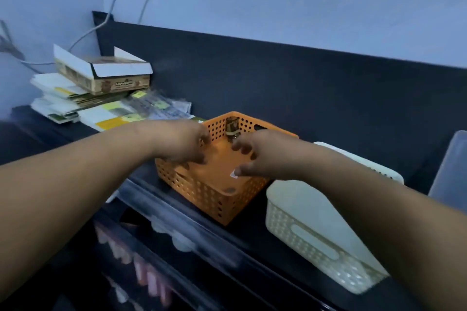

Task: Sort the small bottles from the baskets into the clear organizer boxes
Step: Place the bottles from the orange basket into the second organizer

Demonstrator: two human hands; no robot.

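Observation:
An orange perforated basket (pixel 214 199) sits on the dark shelf, and one small bottle (pixel 232 126) stands in its far corner. My left hand (pixel 183 144) lies over the basket's left rim with its fingers curled down; blur hides whether it grips the rim. Inside the basket my right hand (pixel 255 156) has its fingers loosely spread, the fingertips just short of the bottle and holding nothing. Clear organizer boxes (pixel 182 212) lie below and left of the basket, and blurred pinkish bottles (pixel 151 278) show in a lower one.
A white woven basket (pixel 316 247) stands to the right of the orange one, my right forearm crossing above it. A cardboard box on a stack of papers (pixel 106 76) sits at the back left. A dark back panel (pixel 303 88) runs behind the shelf.

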